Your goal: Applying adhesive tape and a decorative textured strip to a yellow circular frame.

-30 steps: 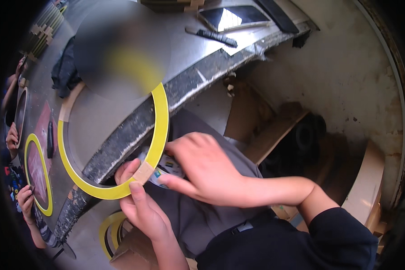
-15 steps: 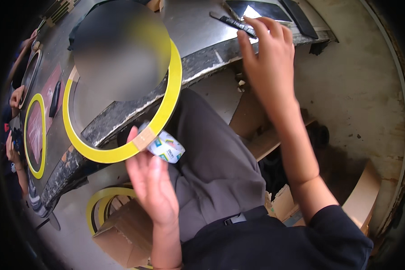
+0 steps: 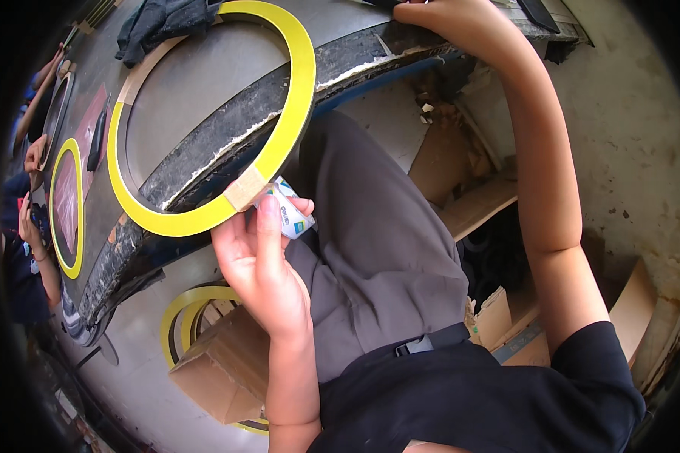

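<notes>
My left hand (image 3: 268,264) is closed round a roll of tape (image 3: 291,215) with a white printed core, thumb upward and a fingertip showing beyond it. Just above, the hand meets the lower edge of a large yellow ring (image 3: 302,83), beside a tan patch (image 3: 245,189) on its band. The ring leans over the worktable's edge. My right hand (image 3: 446,13) reaches to the far side of the table at the top of the view. Its fingers are mostly cut off by the picture's edge, next to a dark, slim thing that is barely visible.
A dark cloth (image 3: 162,30) lies by the ring on the metal worktable (image 3: 340,16). Another yellow ring (image 3: 56,219) is at the left, near a co-worker's hands (image 3: 29,223). Below are a cardboard box (image 3: 223,362) and more yellow rings (image 3: 175,321).
My right hand has moved farther up to the table's far side, partly out of view. My left hand's fingers have curled round the tape roll. The view has shifted slightly.
</notes>
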The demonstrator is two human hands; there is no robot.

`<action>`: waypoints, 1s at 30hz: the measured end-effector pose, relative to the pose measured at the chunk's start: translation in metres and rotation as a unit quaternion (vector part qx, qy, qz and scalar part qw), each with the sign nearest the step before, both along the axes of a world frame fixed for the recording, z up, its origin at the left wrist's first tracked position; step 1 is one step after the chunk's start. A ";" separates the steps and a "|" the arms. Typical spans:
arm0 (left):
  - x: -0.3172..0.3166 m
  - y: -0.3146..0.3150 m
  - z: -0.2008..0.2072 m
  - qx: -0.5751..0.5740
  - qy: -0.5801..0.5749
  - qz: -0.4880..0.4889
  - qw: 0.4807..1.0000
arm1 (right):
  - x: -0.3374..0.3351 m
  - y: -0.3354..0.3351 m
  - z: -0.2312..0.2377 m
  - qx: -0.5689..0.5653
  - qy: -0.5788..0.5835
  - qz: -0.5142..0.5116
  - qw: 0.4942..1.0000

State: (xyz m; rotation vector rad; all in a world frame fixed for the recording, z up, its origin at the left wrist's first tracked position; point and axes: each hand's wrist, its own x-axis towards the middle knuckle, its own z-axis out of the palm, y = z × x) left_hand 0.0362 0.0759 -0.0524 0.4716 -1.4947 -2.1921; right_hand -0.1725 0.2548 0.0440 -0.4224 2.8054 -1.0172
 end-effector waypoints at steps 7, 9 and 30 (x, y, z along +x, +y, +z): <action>-0.001 -0.008 -0.010 -0.029 -0.005 0.007 1.000 | 0.010 -0.005 -0.016 0.027 0.179 0.007 0.983; -0.004 -0.007 -0.010 -0.025 0.001 -0.015 1.000 | 0.051 -0.007 0.012 -0.106 0.101 -0.062 0.987; 0.004 -0.017 -0.015 0.025 -0.060 0.010 0.998 | 0.153 -0.025 -0.060 -0.464 -0.530 0.117 0.700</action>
